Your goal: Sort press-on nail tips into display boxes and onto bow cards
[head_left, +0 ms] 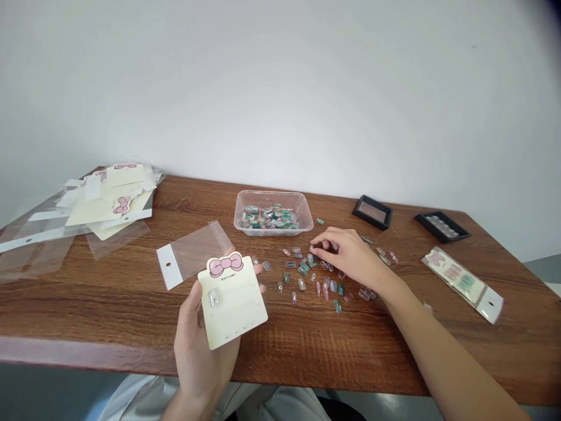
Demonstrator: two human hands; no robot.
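My left hand (205,351) grips a cream display card (236,307) with a pink bow printed along its top. One pale, clear press-on nail (214,297) sits near the card's upper left. Over the loose nails on the table, my right hand (339,251) pinches a small pale press-on nail (311,248) between thumb and fingertips. Scattered below and around it are several green, pink and clear nails (326,290). Part of the scatter is hidden beneath my right hand and wrist.
Behind the scatter stands a clear plastic tub (274,231) of mixed nails. A transparent bag (199,251) lies behind the card. Cards and bags pile up (105,199) at the left. Two black frames (372,212) and a packed nail set (463,283) are on the right.
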